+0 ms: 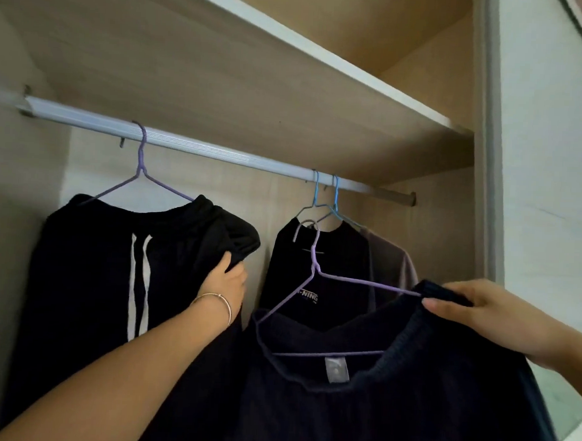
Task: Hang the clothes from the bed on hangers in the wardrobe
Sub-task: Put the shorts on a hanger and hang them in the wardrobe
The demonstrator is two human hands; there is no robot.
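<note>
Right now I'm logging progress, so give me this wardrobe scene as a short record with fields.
rail: three hangers hooked on
pants: black, on purple left hanger, hung
left hand: grips pants' edge
black shirt, mauve top: on blue hangers, hung
right hand: pinches navy garment at its band
free hanger: purple, inside navy garment, hook below rail, not hooked
</note>
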